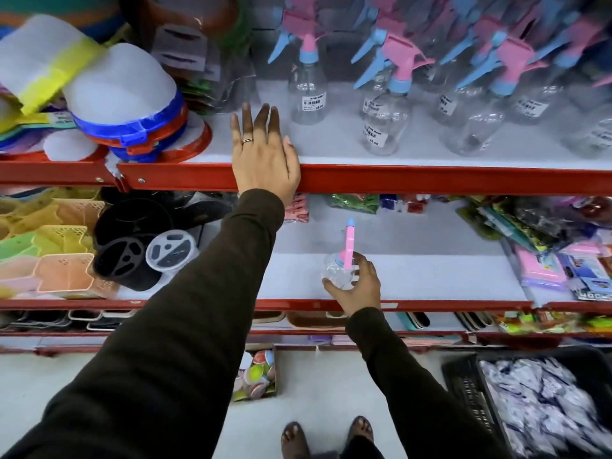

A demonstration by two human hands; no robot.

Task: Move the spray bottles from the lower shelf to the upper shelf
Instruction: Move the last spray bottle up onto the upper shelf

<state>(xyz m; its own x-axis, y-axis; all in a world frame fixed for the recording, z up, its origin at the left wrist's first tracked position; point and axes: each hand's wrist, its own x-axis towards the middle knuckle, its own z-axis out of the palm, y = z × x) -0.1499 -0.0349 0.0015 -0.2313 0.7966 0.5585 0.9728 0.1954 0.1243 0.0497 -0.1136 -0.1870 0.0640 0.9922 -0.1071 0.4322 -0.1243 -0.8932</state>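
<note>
Reading "35.00" on the white barcode stickers of the clear spray bottles (pixel 307 94) crowded along the upper shelf (pixel 430 175); a heading printed above the price, too blurred to make out. All empty, see-through, topped with pink-and-blue trigger heads, standing upright in rows toward the right and back.

Resting flat on the red front lip of that upper shelf, just left of the nearest bottle but not touching it: left hand (pixel 263 154), palm down, fingers (pixel 261 120) straight and slightly spread, gripping nothing, a ring on one of them, dark sleeve running back toward the camera.

Lower down, on the lower shelf (pixel 414 279) near its front edge: one spray bottle (pixel 339 270), clear and empty, pink trigger head with a blue tip pointing up and away. Wrapped around its body from the right and front: right hand (pixel 359 283), thumb and fingers curled and closed on the bottle. Cannot tell whether its base touches the shelf board.

Stacked at the left of the upper shelf: round strainers (pixel 126 104) with blue and red rims. Piled at the left of the lower shelf: pastel plastic baskets (pixel 56 246) and dark round lidded tubs (pixel 132 256). Heaped at its right: packets in clear wrap (pixel 546 240). Sitting on the floor at the lower right: a black crate (pixel 463 385) filled with white-and-dark patterned packets.
</note>
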